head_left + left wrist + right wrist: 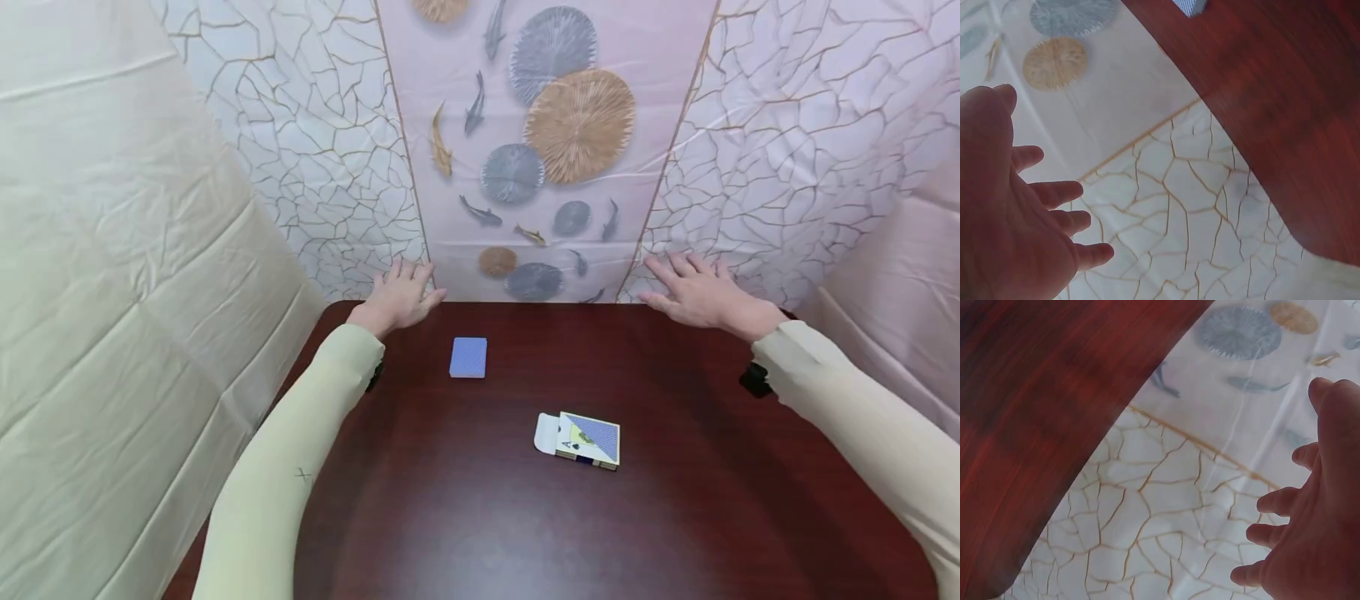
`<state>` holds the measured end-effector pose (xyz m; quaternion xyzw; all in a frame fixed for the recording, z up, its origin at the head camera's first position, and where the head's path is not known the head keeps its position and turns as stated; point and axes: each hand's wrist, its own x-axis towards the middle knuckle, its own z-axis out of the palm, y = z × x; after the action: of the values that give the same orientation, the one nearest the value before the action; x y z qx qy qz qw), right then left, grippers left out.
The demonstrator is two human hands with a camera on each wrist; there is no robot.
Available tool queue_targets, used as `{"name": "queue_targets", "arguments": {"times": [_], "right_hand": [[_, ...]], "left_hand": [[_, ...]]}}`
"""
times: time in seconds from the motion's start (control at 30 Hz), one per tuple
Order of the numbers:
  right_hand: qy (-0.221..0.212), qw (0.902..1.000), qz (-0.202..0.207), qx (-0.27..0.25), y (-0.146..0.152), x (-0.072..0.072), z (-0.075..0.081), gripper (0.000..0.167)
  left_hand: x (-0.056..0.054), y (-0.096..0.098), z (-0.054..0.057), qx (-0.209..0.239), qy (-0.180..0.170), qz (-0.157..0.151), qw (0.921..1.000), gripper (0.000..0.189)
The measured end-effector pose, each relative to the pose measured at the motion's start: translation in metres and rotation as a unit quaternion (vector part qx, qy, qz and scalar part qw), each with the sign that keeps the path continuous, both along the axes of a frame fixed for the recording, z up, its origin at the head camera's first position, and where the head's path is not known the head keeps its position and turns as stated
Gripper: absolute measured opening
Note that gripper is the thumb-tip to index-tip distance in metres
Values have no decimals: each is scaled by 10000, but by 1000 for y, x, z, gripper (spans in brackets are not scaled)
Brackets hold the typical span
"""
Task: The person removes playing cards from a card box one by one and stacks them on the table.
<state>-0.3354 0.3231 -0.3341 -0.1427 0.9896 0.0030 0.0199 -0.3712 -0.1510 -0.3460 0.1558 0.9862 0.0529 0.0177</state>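
My left hand (400,295) is held out above the far left part of the table, palm down with fingers spread and holding nothing. The right hand (701,293) hovers likewise over the far right, its fingers apart. Closest to the left hand lies a squared stack of blue-backed playing cards (468,357). Nearer the front, right of the stack, a card box (588,439) lies flat with its white flap (547,433) open to the left; an ace shows on its face. Each wrist view shows bare fingers with nothing in them.
The dark red-brown table (480,517) has rounded far corners. Behind it hangs a patterned cloth (581,125) with fish and round leaf shapes. Pale fabric (150,292) drapes down the left side, and more fabric (900,275) hangs on the right.
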Motion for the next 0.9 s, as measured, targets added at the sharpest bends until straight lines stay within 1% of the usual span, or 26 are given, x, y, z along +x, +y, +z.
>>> {"name": "queue_targets", "arguments": {"times": [0.13, 0.37, 0.53, 0.67, 0.9], "right_hand": [[126, 9998, 115, -124, -7, 5, -3, 79], [333, 9972, 490, -467, -28, 15, -12, 73], [257, 9953, 604, -708, -36, 21, -15, 72], [298, 9937, 746, -777, -40, 28, -18, 71], [114, 9871, 919, -1309, -47, 42, -31, 71]], "left_hand": [[-1, 9, -2, 250, 76, -143, 9996, 68], [-1, 16, -10, 416, 183, -121, 9989, 70], [1, 23, -10, 576, 173, -204, 9980, 71], [3, 30, -10, 696, 95, -236, 9973, 71], [9, 31, -17, 1045, -57, -311, 9940, 72]]}}
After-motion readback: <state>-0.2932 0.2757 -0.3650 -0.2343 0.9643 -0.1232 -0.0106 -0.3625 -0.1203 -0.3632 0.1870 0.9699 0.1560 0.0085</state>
